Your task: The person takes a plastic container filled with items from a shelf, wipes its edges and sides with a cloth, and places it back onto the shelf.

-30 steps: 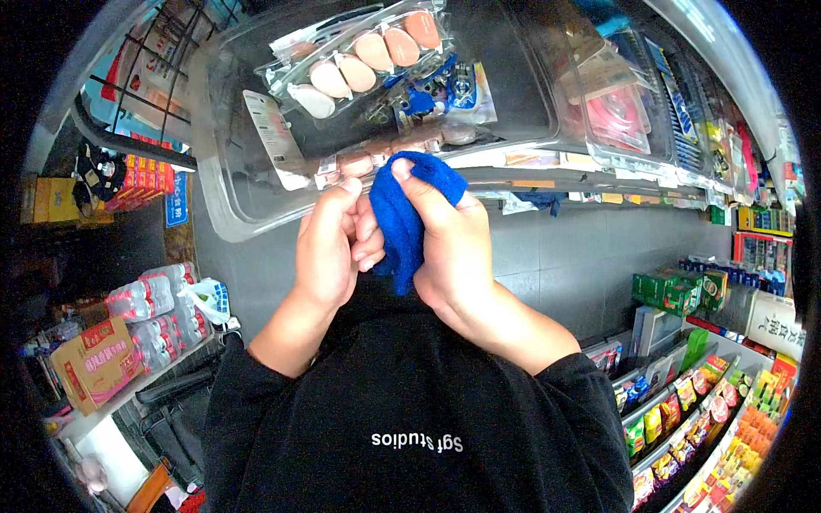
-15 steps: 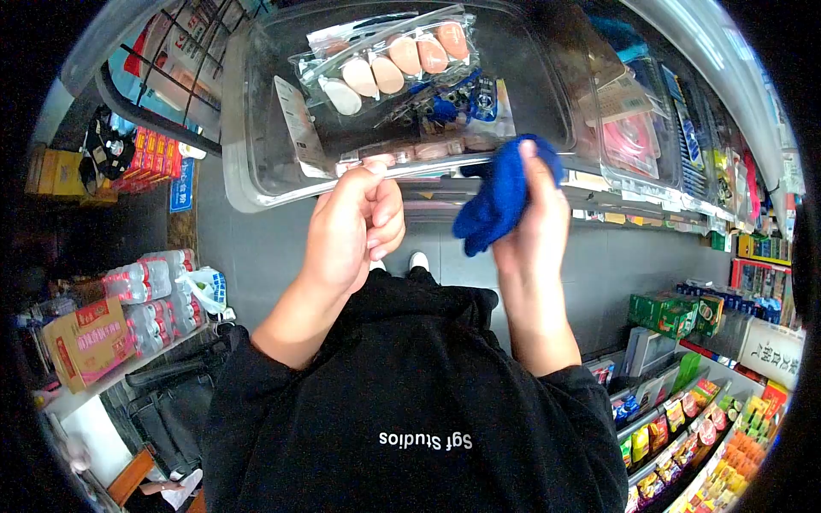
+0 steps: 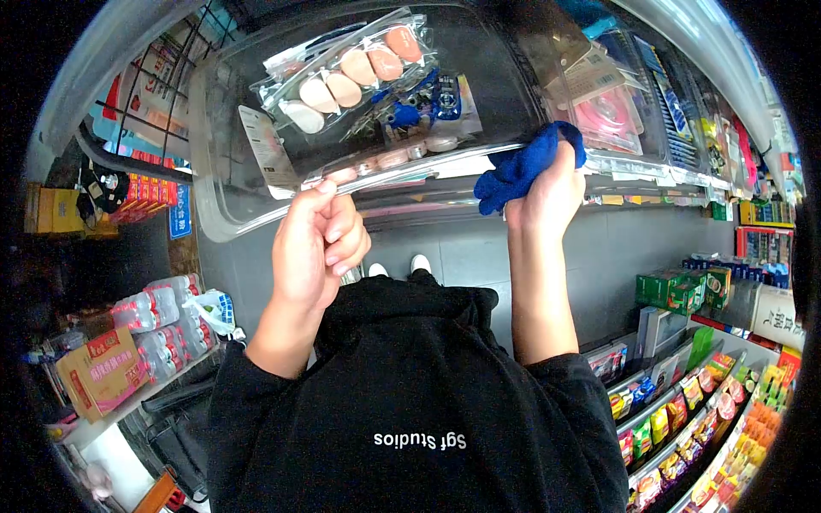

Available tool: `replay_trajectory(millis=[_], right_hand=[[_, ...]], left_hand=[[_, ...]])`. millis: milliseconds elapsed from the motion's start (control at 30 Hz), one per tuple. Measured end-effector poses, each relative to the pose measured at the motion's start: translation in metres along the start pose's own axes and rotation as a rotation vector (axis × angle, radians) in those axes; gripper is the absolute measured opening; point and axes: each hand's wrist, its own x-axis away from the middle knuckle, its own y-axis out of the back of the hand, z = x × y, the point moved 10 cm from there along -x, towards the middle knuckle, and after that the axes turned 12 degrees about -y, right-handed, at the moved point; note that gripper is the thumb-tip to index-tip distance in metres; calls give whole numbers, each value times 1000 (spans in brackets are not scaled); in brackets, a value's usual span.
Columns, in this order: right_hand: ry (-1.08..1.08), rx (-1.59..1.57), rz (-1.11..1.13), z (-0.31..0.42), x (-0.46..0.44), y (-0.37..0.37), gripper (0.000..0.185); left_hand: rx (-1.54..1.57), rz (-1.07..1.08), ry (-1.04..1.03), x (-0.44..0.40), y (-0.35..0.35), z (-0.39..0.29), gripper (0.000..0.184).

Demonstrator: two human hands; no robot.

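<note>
A clear plastic bin [image 3: 224, 224] sits in front of me, tilted, its near rim facing me. Inside lie a bag of makeup sponges [image 3: 344, 89] in beige and pink tones and some blue packaged items [image 3: 409, 113]. My left hand [image 3: 318, 244] grips the near rim, thumb on top and fingers curled beneath. In my right hand [image 3: 547, 195] is a bunched blue cloth [image 3: 523, 169], pressed at the right end of that rim. The cloth hides part of the bin's edge.
More clear bins with packaged goods [image 3: 609, 115] continue to the right. A black wire rack [image 3: 162, 94] stands at the left. Bottled water packs [image 3: 162, 321] and a cardboard box [image 3: 103, 372] are at lower left. Snack shelves [image 3: 676, 419] fill the lower right.
The bin and my left hand have shifted left in view. My right hand and the cloth have moved right along the rim, and the cloth looks more bunched.
</note>
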Motion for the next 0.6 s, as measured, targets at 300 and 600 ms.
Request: replay_trajectory(millis=[300, 600], right_hand=[[-151, -21, 59, -21, -4, 7, 9], [-52, 24, -28, -7, -1, 4, 8]], left_hand=[[-120, -51, 47, -2, 1, -7, 36], [6, 44, 59, 0, -1, -9, 30]])
